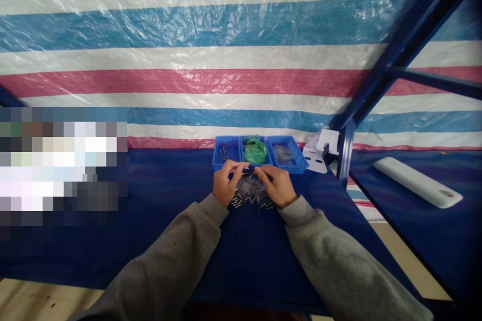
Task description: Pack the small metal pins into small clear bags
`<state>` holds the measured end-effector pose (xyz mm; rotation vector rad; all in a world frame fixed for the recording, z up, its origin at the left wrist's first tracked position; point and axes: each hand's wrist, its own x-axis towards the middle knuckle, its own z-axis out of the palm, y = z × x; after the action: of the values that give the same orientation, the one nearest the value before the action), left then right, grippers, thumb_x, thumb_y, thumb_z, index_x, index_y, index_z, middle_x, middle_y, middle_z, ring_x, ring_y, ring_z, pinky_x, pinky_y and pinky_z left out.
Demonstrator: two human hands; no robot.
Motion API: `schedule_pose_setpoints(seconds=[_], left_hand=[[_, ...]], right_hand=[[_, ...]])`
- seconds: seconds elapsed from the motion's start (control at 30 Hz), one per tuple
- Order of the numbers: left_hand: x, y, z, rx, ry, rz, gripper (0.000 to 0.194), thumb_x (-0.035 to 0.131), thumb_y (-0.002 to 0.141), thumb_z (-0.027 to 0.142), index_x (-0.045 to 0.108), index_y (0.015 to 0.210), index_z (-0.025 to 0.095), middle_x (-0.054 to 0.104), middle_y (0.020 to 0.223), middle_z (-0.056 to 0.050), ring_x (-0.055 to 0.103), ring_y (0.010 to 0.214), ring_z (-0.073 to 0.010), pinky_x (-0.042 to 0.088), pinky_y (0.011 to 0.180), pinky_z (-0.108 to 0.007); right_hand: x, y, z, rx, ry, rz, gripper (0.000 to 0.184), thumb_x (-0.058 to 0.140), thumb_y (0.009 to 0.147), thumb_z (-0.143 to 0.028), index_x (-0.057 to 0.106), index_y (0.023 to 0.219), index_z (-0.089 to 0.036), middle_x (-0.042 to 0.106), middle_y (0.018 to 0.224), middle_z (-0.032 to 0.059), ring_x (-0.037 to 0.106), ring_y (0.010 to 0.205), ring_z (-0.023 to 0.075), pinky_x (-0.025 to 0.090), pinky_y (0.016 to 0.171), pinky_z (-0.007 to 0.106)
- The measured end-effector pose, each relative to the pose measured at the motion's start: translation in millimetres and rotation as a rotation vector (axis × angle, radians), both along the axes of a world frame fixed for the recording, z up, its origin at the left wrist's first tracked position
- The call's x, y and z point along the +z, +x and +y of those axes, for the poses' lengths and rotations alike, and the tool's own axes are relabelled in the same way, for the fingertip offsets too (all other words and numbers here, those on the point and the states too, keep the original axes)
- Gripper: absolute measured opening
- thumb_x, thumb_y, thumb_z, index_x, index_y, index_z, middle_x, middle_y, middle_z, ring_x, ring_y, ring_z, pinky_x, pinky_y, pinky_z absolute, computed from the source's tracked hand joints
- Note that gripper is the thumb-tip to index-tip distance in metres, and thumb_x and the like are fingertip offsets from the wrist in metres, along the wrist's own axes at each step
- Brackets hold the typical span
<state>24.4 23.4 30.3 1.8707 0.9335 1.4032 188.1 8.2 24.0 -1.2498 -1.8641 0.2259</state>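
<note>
"Centre of the frame: what shows there?"

"A left hand (226, 182) and a right hand (278, 183), facing each other, thumbs and fingertips brought together. Whether they grip a piece I cannot tell; the detail between the fingertips is too small."

"And beneath them?"

"A heap of slim pieces (259, 199), metallic-looking, just below centre, lying on a dark blue table (169, 230)."

"What stands beyond the hands?"

"Three blue trays (291, 168) in a row, just above centre. The left one holds a few thin pieces (223, 153), the middle one green plastic (255, 152), the right one greyish contents, blurred."

"Further out?"

"White cut-out sheets (315, 161) right of the trays, a long white object (417, 183) at the right, and a striped plastic sheet (226, 25) across the upper frame."
</note>
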Motion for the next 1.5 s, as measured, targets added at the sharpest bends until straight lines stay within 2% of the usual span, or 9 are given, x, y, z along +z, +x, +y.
schedule_pose_setpoints(seconds=[0.2,0.37,0.57,0.73,0.87,0.97,1.07,1.23,1.5], left_hand=[[-3.1,-0.3,3.1,0.028,-0.005,-0.002,0.017,0.042,0.088,0.031,0.049,0.088,0.016,0.059,0.071,-0.002,0.058,0.065,-0.0108,0.047,0.066,-0.023],[-0.5,-2.3,2.0,0.169,0.137,0.155,0.021,0.039,0.089,0.031,0.053,0.094,0.017,0.061,0.084,-0.004,0.058,0.078,-0.0131,0.043,0.076,-0.024],[23.7,-12.0,23.8,0.354,0.321,0.157,0.027,0.040,0.089,0.032,0.058,0.100,0.017,0.063,0.091,-0.007,0.057,0.086,-0.0168,0.043,0.080,-0.028],[36.9,-18.9,44.5,0.401,0.340,0.432,0.027,0.050,0.084,0.035,0.059,0.103,0.019,0.064,0.093,-0.007,0.055,0.094,-0.0206,0.039,0.086,-0.034],[28.2,-25.1,39.3,0.449,0.350,0.434,0.023,0.046,0.086,0.030,0.061,0.100,0.019,0.063,0.098,-0.007,0.054,0.096,-0.0211,0.037,0.088,-0.036],[18.0,-28.5,31.7,0.314,0.328,0.374,0.022,0.044,0.086,0.027,0.063,0.094,0.019,0.065,0.091,-0.005,0.058,0.083,-0.0166,0.043,0.079,-0.028],[10.3,-28.8,26.7,0.190,0.306,0.384,0.021,0.046,0.085,0.026,0.064,0.092,0.019,0.067,0.086,-0.004,0.058,0.068,-0.0129,0.044,0.070,-0.024],[1.6,-26.9,24.9,0.241,0.299,0.360,0.022,0.046,0.085,0.026,0.064,0.093,0.018,0.067,0.083,-0.004,0.057,0.063,-0.0117,0.045,0.066,-0.023],[-6.9,-24.5,26.2,0.226,0.279,0.349,0.023,0.046,0.085,0.027,0.065,0.092,0.018,0.068,0.085,-0.004,0.055,0.059,-0.0101,0.045,0.064,-0.022]], right_hand=[[2.0,1.6,-0.9,-0.041,0.016,0.030,0.042,0.034,0.090,-0.043,0.062,0.073,-0.018,0.060,0.065,0.0044,0.055,0.063,0.0151,0.039,0.060,0.024],[2.3,1.3,-1.7,-0.033,0.010,0.029,0.040,0.035,0.090,-0.041,0.063,0.072,-0.017,0.060,0.066,0.0040,0.055,0.062,0.0146,0.038,0.060,0.024],[2.4,2.5,-1.3,-0.036,0.010,0.027,0.040,0.036,0.089,-0.041,0.063,0.073,-0.017,0.059,0.062,0.0033,0.053,0.059,0.0137,0.038,0.059,0.024],[2.0,4.4,0.0,-0.045,0.009,0.015,0.038,0.038,0.089,-0.039,0.063,0.073,-0.017,0.059,0.062,0.0032,0.054,0.059,0.0138,0.038,0.059,0.024],[0.1,8.1,3.0,-0.064,0.021,0.004,0.037,0.038,0.088,-0.040,0.063,0.074,-0.017,0.061,0.065,0.0040,0.054,0.061,0.0143,0.038,0.060,0.025],[-0.9,10.7,5.4,-0.074,0.015,-0.014,0.035,0.040,0.087,-0.040,0.063,0.074,-0.017,0.061,0.065,0.0036,0.053,0.058,0.0136,0.038,0.058,0.025],[-0.6,8.3,4.0,0.015,-0.028,-0.080,0.027,0.045,0.085,-0.036,0.063,0.078,-0.018,0.060,0.067,0.0023,0.052,0.059,0.0127,0.038,0.059,0.024],[2.7,-10.8,-8.7,0.195,-0.165,-0.336,0.019,0.055,0.080,-0.036,0.061,0.074,-0.019,0.058,0.073,0.0007,0.053,0.065,0.0113,0.037,0.062,0.022],[6.1,-30.8,-21.4,0.136,-0.231,-0.577,0.025,0.050,0.082,-0.042,0.059,0.077,-0.019,0.060,0.084,0.0036,0.057,0.072,0.0146,0.037,0.059,0.024]])
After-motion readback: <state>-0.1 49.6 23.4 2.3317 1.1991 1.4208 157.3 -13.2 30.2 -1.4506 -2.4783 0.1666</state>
